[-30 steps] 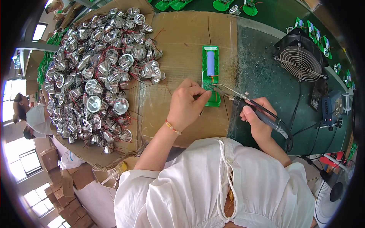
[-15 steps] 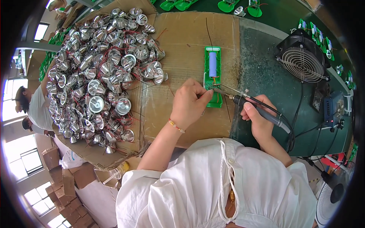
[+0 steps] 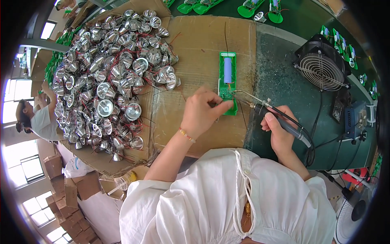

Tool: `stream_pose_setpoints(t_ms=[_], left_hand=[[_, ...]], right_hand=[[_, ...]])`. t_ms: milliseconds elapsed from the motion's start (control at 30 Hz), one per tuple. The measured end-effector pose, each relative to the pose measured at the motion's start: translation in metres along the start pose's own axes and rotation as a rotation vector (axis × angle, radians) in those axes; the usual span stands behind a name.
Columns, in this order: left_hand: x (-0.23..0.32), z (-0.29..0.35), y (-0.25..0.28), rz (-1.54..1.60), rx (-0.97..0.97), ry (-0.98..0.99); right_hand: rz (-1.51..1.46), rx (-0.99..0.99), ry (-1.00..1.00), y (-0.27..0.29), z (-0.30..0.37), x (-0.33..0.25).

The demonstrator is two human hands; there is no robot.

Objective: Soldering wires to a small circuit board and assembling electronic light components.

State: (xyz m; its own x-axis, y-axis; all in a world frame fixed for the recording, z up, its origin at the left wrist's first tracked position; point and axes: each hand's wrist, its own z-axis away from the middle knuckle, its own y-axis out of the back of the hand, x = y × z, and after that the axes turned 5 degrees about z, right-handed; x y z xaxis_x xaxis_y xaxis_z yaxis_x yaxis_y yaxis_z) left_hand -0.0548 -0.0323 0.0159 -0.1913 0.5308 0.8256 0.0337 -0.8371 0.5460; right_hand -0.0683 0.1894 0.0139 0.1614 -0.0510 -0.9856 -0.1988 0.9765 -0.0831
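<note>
My right hand (image 3: 279, 127) is closed round the dark handle of a soldering iron (image 3: 284, 124), which has a thin metal feed tube along its top. Its tip points left at a small green circuit board (image 3: 225, 93) inside an open green plastic housing (image 3: 221, 67). Upright in the upper half of that housing lies a purple cylindrical battery (image 3: 227, 71), with short orange-red wires below it. Beside the board's lower left, my left hand (image 3: 201, 107) has its thumb and fingers curled in a pinch. Whatever they hold is too small to make out. A dark wire runs up from the housing's top.
Left of the cardboard mat (image 3: 191, 49) is a big heap of silver reflector cups (image 3: 105, 107) with red wires. A black fan (image 3: 321, 69) and a blue power box (image 3: 354, 120) stand right. More green housings (image 3: 275, 14) line the back. People sit far left.
The iron's tip has drawn back slightly to the right from the board. My left thumb has shifted a little right and down over the housing, and its other fingers have moved.
</note>
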Motion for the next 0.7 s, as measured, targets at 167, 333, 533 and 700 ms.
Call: stream_pose_setpoints(t_ms=[167, 333, 533, 700], left_hand=[[-0.014, 0.022, 0.005, 0.556, 0.102, -0.042], [0.0, 0.017, 0.004, 0.239, 0.111, -0.154], [-0.004, 0.01, -0.006, 0.153, 0.202, -0.12], [-0.004, 0.011, -0.006, 0.132, 0.153, -0.079]], right_hand=[[0.014, 0.031, 0.022, 0.009, 0.004, -0.002], [0.019, 0.004, 0.02, 0.007, 0.004, -0.003], [0.086, -0.009, 0.05, -0.001, 0.005, -0.002], [0.114, -0.027, 0.056, -0.005, 0.004, 0.0]])
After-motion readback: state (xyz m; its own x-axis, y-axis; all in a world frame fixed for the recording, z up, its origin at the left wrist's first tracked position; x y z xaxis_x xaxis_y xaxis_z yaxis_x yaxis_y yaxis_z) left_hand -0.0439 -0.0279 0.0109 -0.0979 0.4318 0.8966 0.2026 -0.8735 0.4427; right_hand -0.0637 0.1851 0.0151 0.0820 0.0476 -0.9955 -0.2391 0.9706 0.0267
